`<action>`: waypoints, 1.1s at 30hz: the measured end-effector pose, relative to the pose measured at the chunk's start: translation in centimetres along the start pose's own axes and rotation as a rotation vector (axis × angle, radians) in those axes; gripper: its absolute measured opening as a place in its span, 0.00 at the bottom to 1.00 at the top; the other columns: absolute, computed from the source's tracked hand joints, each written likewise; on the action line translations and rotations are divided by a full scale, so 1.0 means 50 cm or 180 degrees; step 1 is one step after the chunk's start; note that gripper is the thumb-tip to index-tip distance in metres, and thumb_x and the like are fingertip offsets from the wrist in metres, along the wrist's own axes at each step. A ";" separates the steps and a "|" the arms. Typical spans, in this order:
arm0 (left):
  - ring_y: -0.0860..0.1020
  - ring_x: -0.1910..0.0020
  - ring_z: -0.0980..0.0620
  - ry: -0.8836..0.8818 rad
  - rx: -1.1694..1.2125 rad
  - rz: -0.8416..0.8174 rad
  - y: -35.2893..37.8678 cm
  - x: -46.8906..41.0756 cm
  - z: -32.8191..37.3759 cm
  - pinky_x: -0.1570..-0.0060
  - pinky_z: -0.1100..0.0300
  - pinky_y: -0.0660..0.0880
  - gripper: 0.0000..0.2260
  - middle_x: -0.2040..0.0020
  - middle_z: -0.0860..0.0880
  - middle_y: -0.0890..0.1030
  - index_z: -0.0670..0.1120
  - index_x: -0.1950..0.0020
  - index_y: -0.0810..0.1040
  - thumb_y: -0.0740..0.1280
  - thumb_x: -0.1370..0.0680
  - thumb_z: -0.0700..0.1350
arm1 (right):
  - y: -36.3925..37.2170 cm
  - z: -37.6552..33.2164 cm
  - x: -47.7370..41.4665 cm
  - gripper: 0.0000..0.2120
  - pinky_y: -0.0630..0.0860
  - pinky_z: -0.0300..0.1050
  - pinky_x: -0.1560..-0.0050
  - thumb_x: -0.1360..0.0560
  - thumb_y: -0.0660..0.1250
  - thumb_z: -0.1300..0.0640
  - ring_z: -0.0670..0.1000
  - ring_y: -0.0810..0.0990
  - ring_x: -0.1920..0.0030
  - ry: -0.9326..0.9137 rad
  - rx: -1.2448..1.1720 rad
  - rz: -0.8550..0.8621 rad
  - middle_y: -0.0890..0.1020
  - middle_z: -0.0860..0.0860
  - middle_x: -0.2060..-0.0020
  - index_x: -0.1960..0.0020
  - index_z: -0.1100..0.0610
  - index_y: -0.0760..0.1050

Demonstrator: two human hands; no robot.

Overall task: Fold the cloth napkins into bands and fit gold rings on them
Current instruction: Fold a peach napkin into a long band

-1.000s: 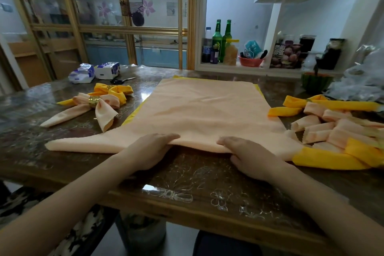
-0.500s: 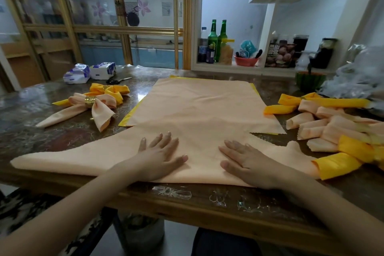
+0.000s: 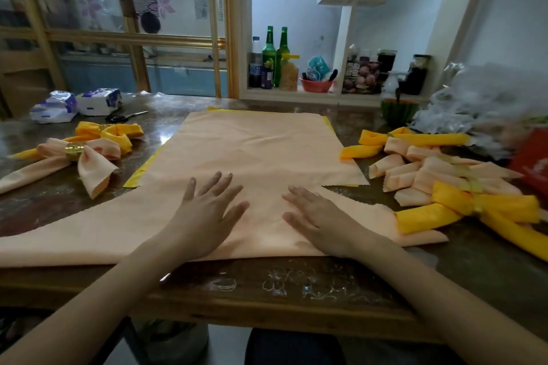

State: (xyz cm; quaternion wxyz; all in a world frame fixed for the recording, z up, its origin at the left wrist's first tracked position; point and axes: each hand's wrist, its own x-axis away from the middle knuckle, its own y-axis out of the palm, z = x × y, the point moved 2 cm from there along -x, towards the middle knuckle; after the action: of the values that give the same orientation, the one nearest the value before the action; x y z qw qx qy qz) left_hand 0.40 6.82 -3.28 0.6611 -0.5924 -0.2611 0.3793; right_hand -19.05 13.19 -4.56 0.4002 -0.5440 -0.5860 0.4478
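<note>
Two hands are laid palm-down on a peach napkin: the left hand w/ fingers straight and fanned apart, the right hand w/ fingers straight and only slightly parted. The cloth is pressed flat under both palms.

The peach napkin is a matte woven sheet, lightly creased, spread at the centre of the counter. Its near part is folded into a wide band w/ slanted ends, running l. to r. along the front edge. A yellow napkin is seen as thin strips beneath it at the left and far edges. The counter is dark, glossy and stone-like, w/ a wooden front rim.

To the left, a peach-and-yellow bow is cinched by a shiny gold ring. To the right, a pile of banded napkins is heaped, peach and yellow, some edges pinked. Scissors and two soft tissue packs lie at the far left.
</note>
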 end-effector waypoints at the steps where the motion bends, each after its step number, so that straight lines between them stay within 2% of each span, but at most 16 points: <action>1: 0.44 0.24 0.56 0.0236 0.0351 0.0108 0.004 -0.014 0.043 0.27 0.52 0.41 0.23 0.22 0.52 0.50 0.52 0.24 0.57 0.47 0.18 0.55 | -0.005 0.008 0.021 0.25 0.43 0.37 0.30 0.19 0.49 0.43 0.43 0.47 0.25 0.0026 0.0015 0.0063 0.51 0.45 0.23 0.24 0.48 0.53; 3: 0.46 0.24 0.56 0.0511 0.0396 0.0025 0.013 -0.030 0.090 0.26 0.53 0.42 0.22 0.22 0.52 0.52 0.51 0.24 0.57 0.47 0.18 0.53 | 0.002 0.003 0.039 0.25 0.44 0.38 0.29 0.19 0.50 0.44 0.44 0.48 0.25 -0.0065 0.0042 -0.0025 0.52 0.46 0.23 0.24 0.49 0.53; 5: 0.43 0.24 0.54 0.0570 0.0072 -0.0374 0.052 -0.046 0.125 0.26 0.50 0.40 0.23 0.22 0.51 0.48 0.51 0.23 0.51 0.45 0.18 0.55 | 0.004 0.026 0.069 0.26 0.43 0.41 0.27 0.19 0.48 0.43 0.44 0.47 0.24 0.0075 0.0135 -0.0218 0.50 0.46 0.23 0.23 0.49 0.51; 7: 0.41 0.24 0.54 0.0456 -0.0109 -0.0693 0.079 -0.053 0.125 0.27 0.49 0.37 0.25 0.22 0.51 0.43 0.51 0.23 0.45 0.43 0.18 0.57 | -0.004 0.069 0.093 0.26 0.41 0.44 0.26 0.19 0.47 0.42 0.44 0.43 0.24 0.0304 0.0179 -0.0351 0.46 0.46 0.23 0.23 0.47 0.48; 11: 0.40 0.24 0.56 0.0460 -0.0076 -0.0737 0.091 -0.054 0.117 0.27 0.51 0.37 0.26 0.23 0.53 0.41 0.54 0.23 0.42 0.41 0.19 0.59 | -0.041 0.168 0.163 0.28 0.36 0.42 0.29 0.20 0.46 0.40 0.44 0.39 0.25 0.1008 -0.0091 -0.0462 0.41 0.44 0.24 0.23 0.46 0.45; 13: 0.40 0.24 0.56 0.0475 -0.0120 -0.0724 0.092 -0.051 0.122 0.26 0.51 0.37 0.26 0.23 0.53 0.41 0.54 0.23 0.42 0.41 0.19 0.59 | -0.057 0.195 0.197 0.29 0.42 0.42 0.28 0.21 0.50 0.40 0.45 0.45 0.24 0.1301 -0.0220 -0.0293 0.45 0.44 0.23 0.23 0.47 0.48; 15: 0.41 0.24 0.56 0.0469 -0.0092 -0.0681 0.094 -0.049 0.126 0.26 0.51 0.38 0.26 0.23 0.54 0.41 0.54 0.23 0.42 0.41 0.19 0.59 | -0.073 0.203 0.212 0.31 0.56 0.46 0.28 0.23 0.58 0.40 0.49 0.58 0.27 0.1510 -0.0121 0.0158 0.58 0.48 0.25 0.24 0.49 0.53; 17: 0.41 0.24 0.56 0.0466 -0.0072 -0.0632 0.094 -0.050 0.125 0.26 0.52 0.38 0.26 0.23 0.54 0.41 0.54 0.23 0.42 0.41 0.19 0.59 | -0.094 0.203 0.209 0.31 0.72 0.45 0.41 0.28 0.66 0.40 0.48 0.71 0.39 0.1750 -0.0106 0.0591 0.71 0.50 0.36 0.29 0.51 0.62; 19: 0.41 0.24 0.56 0.0460 -0.0053 -0.0587 0.094 -0.052 0.123 0.26 0.52 0.38 0.26 0.23 0.54 0.42 0.54 0.23 0.43 0.41 0.20 0.60 | -0.115 0.208 0.202 0.27 0.71 0.38 0.57 0.31 0.71 0.40 0.45 0.73 0.51 0.1990 -0.0298 0.0470 0.74 0.48 0.49 0.38 0.54 0.70; 20: 0.41 0.24 0.56 0.0462 -0.0045 -0.0571 0.095 -0.053 0.123 0.26 0.52 0.38 0.26 0.23 0.54 0.42 0.54 0.23 0.43 0.41 0.20 0.60 | -0.123 0.215 0.200 0.23 0.69 0.38 0.58 0.31 0.71 0.41 0.45 0.73 0.53 0.2073 -0.0466 0.0283 0.74 0.47 0.52 0.43 0.54 0.73; 22: 0.41 0.24 0.56 0.0466 -0.0032 -0.0610 0.096 -0.054 0.124 0.26 0.51 0.38 0.28 0.23 0.53 0.42 0.54 0.23 0.43 0.41 0.21 0.62 | -0.134 0.231 0.206 0.15 0.72 0.40 0.52 0.31 0.72 0.45 0.47 0.74 0.50 0.2095 -0.0897 -0.0014 0.76 0.48 0.50 0.52 0.53 0.76; 25: 0.41 0.24 0.54 0.0374 0.0014 -0.0766 0.089 -0.056 0.124 0.27 0.50 0.37 0.37 0.23 0.53 0.42 0.53 0.23 0.44 0.35 0.29 0.68 | -0.148 0.241 0.217 0.07 0.73 0.44 0.45 0.28 0.70 0.49 0.48 0.75 0.47 0.1870 -0.1255 -0.0044 0.77 0.48 0.50 0.54 0.52 0.78; 26: 0.41 0.24 0.54 0.0331 0.0023 -0.0812 0.086 -0.057 0.126 0.27 0.49 0.37 0.40 0.23 0.53 0.42 0.53 0.23 0.44 0.35 0.32 0.69 | -0.149 0.243 0.219 0.06 0.73 0.43 0.47 0.26 0.69 0.51 0.47 0.75 0.48 0.1824 -0.1238 0.0045 0.77 0.47 0.51 0.53 0.53 0.78; 29: 0.40 0.24 0.51 0.0274 0.0090 -0.0884 0.077 -0.054 0.137 0.28 0.43 0.35 0.45 0.22 0.52 0.42 0.53 0.23 0.44 0.33 0.36 0.73 | -0.134 0.246 0.213 0.03 0.67 0.35 0.62 0.24 0.66 0.53 0.42 0.72 0.59 0.1648 -0.0737 0.0350 0.75 0.46 0.58 0.55 0.51 0.75; 31: 0.39 0.24 0.51 0.0346 0.0047 -0.0927 0.076 -0.050 0.148 0.29 0.42 0.34 0.56 0.23 0.52 0.40 0.52 0.23 0.43 0.27 0.46 0.79 | -0.117 0.254 0.207 0.04 0.67 0.34 0.63 0.23 0.65 0.54 0.42 0.73 0.60 0.1524 -0.0302 0.0492 0.77 0.47 0.57 0.57 0.48 0.73; 33: 0.39 0.24 0.50 0.0404 -0.0154 -0.0943 0.079 -0.049 0.155 0.29 0.42 0.34 0.65 0.23 0.51 0.38 0.52 0.23 0.40 0.26 0.56 0.81 | -0.113 0.251 0.210 0.03 0.71 0.35 0.59 0.23 0.64 0.55 0.42 0.74 0.57 0.1547 0.0021 0.0561 0.77 0.47 0.54 0.55 0.48 0.73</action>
State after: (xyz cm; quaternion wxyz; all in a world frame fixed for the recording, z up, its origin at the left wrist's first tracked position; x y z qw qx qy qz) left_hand -7.93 9.39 -5.64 0.7105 -0.5860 -0.3123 0.2330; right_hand -33.56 22.48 -2.84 0.4905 -0.6833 -0.4215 0.3389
